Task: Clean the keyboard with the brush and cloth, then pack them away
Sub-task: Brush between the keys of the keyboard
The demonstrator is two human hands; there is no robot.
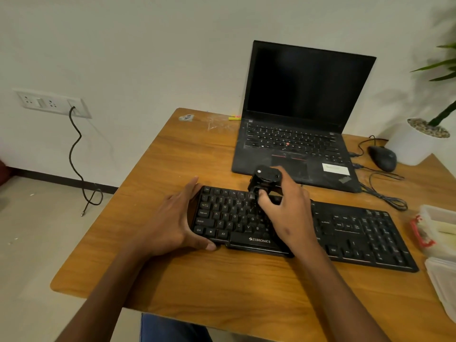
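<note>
Brush gripped above keyboard, apparently touching.

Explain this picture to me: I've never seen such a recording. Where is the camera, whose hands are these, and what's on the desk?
The one camera sits on a person's head, looking down at their own bare hands. The left hand steadies the end of the black keyboard. The right hand grips a small black brush, its tip down among the keys. On the wooden desk also stand an open laptop, a mouse, a potted plant and plastic boxes.
</note>
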